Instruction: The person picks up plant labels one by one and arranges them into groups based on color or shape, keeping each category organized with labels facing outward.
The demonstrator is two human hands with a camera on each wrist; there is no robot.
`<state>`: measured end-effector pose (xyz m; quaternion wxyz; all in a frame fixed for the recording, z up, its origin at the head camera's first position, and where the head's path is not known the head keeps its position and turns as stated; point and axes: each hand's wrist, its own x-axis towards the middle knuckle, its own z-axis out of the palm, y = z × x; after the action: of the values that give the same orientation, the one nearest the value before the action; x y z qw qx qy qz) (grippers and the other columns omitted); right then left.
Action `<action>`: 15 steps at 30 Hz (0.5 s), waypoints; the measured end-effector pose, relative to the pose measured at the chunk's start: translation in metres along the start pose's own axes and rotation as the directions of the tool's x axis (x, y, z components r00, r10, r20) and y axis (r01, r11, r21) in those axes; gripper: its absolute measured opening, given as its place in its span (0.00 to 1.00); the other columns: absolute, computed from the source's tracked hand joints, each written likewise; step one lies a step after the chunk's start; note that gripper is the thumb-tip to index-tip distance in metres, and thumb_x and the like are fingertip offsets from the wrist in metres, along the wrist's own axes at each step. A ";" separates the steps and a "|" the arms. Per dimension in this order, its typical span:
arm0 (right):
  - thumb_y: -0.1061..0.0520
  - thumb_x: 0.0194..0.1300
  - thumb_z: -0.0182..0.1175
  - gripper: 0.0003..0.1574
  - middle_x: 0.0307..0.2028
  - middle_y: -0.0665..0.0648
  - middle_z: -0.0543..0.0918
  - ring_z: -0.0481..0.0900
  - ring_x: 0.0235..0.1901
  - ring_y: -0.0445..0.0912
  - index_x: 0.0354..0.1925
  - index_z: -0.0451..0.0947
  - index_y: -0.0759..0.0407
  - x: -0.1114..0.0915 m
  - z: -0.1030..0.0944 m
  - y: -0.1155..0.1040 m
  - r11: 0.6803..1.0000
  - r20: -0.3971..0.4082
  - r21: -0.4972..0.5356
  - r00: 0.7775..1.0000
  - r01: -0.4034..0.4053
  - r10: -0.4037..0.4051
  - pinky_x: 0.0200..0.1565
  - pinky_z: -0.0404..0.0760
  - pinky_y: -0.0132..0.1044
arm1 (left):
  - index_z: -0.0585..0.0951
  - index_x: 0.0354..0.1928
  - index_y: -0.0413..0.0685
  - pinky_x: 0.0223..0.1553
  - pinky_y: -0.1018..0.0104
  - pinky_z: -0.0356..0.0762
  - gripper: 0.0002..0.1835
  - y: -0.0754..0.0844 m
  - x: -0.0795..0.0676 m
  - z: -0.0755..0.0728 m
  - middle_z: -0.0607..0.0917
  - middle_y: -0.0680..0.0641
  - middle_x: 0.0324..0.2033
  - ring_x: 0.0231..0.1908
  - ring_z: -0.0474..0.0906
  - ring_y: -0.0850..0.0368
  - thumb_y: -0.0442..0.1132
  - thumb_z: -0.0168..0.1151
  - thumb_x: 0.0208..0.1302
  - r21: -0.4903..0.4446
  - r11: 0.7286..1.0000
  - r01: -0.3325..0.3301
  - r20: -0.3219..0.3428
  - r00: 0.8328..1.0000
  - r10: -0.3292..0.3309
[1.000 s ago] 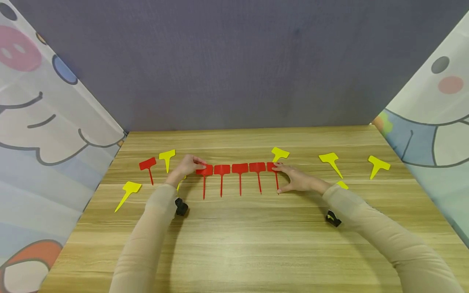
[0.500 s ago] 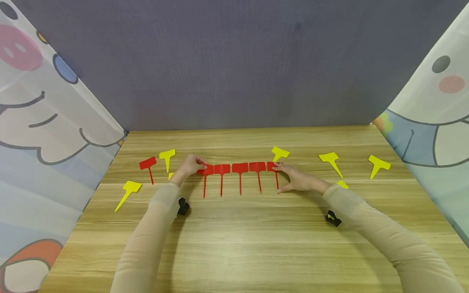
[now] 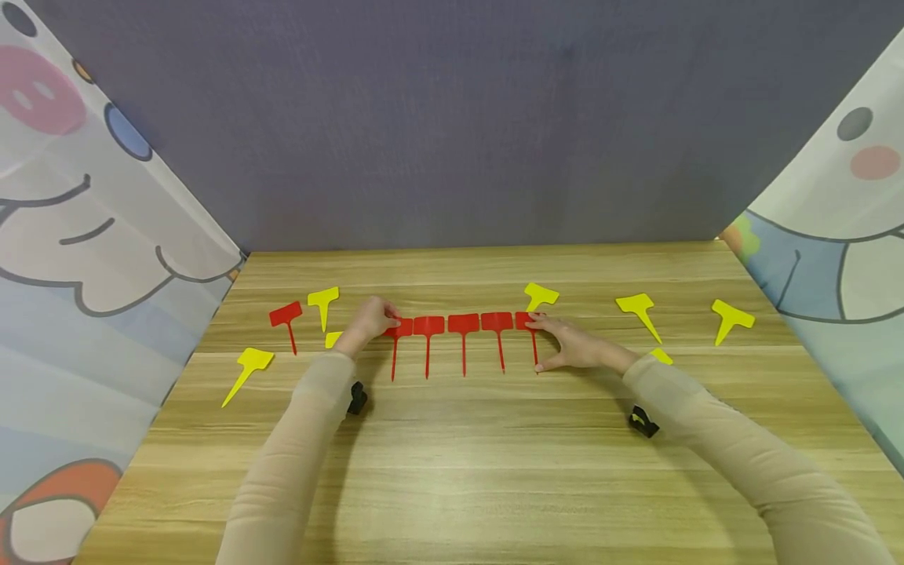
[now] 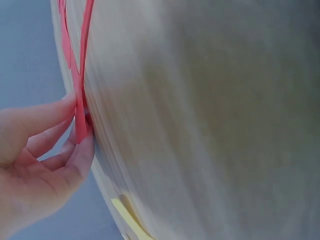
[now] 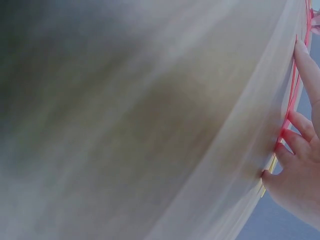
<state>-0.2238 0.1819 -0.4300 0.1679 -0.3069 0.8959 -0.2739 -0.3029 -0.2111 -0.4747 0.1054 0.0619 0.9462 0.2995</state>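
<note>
Red T-shaped plant labels (image 3: 463,322) lie in a row across the middle of the wooden table, heads away from me and stems toward me. At the row's left end my left hand (image 3: 369,320) pinches the head of a red plant label (image 3: 404,326). The left wrist view has that label (image 4: 80,112) between thumb and fingers, close over the table. My right hand (image 3: 575,345) is spread at the row's right end, fingertips on the head of the last red label (image 3: 523,319) and thumb by its stem tip. The right wrist view shows this hand (image 5: 300,160) with fingers extended.
One more red label (image 3: 286,314) lies at the left, near yellow labels (image 3: 323,297) (image 3: 254,360). Further yellow labels (image 3: 541,295) (image 3: 636,304) (image 3: 731,315) lie behind and right of the right hand. A dark grey panel (image 3: 452,125) rises along the table's back edge.
My left hand has shifted slightly right, bringing the leftmost red label closer to its neighbour. More of a yellow label shows beside the left wrist. The right hand stays in place.
</note>
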 end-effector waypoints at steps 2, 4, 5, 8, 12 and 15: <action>0.43 0.45 0.67 0.54 0.66 0.65 0.50 0.45 0.64 0.62 0.63 0.56 0.65 0.000 0.000 0.000 1.000 -0.002 -0.002 1.000 0.001 -0.001 0.60 0.50 0.58 | 0.81 0.33 0.37 0.30 0.65 0.72 0.06 0.031 -0.024 -0.014 0.81 0.43 0.31 0.30 0.73 0.53 0.33 0.62 0.54 0.020 0.999 0.035 0.028 0.999 -0.035; 0.43 0.45 0.67 0.54 0.66 0.65 0.50 0.45 0.64 0.62 0.63 0.56 0.66 0.000 0.000 0.000 1.000 -0.005 -0.002 1.000 0.003 -0.003 0.60 0.50 0.58 | 0.80 0.35 0.33 0.31 0.66 0.72 0.07 0.052 -0.041 -0.023 0.80 0.40 0.33 0.31 0.72 0.51 0.30 0.59 0.55 0.024 0.998 0.052 0.032 0.998 -0.053; 0.43 0.45 0.67 0.54 0.66 0.65 0.50 0.45 0.64 0.62 0.63 0.56 0.66 0.000 0.000 0.000 1.000 -0.005 -0.002 1.000 0.004 -0.004 0.60 0.50 0.58 | 0.79 0.35 0.31 0.30 0.68 0.72 0.07 0.058 -0.047 -0.026 0.80 0.40 0.32 0.31 0.72 0.51 0.29 0.58 0.56 0.022 0.999 0.045 0.029 0.999 -0.045; 0.44 0.45 0.68 0.54 0.66 0.65 0.50 0.45 0.64 0.61 0.63 0.56 0.66 0.000 0.000 0.000 1.000 -0.006 0.002 1.000 0.008 -0.008 0.60 0.49 0.58 | 0.79 0.36 0.30 0.29 0.70 0.70 0.07 0.064 -0.053 -0.028 0.79 0.39 0.31 0.30 0.71 0.52 0.29 0.58 0.56 0.024 0.999 0.031 0.023 0.999 -0.031; 0.45 0.45 0.68 0.54 0.65 0.66 0.51 0.45 0.64 0.62 0.62 0.56 0.67 0.000 0.000 0.000 1.000 -0.008 0.008 1.000 0.013 -0.013 0.60 0.49 0.58 | 0.79 0.35 0.33 0.31 0.68 0.71 0.07 0.066 -0.055 -0.028 0.80 0.41 0.32 0.31 0.72 0.52 0.31 0.59 0.55 0.019 0.999 0.042 0.018 0.999 -0.042; 0.46 0.45 0.68 0.53 0.65 0.67 0.50 0.45 0.64 0.62 0.62 0.56 0.67 0.000 0.000 0.000 1.000 -0.005 0.006 1.000 0.016 -0.016 0.60 0.49 0.59 | 0.79 0.35 0.35 0.34 0.65 0.72 0.07 0.067 -0.056 -0.028 0.81 0.42 0.33 0.33 0.73 0.52 0.32 0.61 0.55 0.035 0.998 0.045 0.017 0.999 -0.045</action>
<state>-0.2233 0.1821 -0.4301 0.1642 -0.3129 0.8929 -0.2790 -0.2518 -0.1825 -0.4043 0.1193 0.0450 0.9514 0.2802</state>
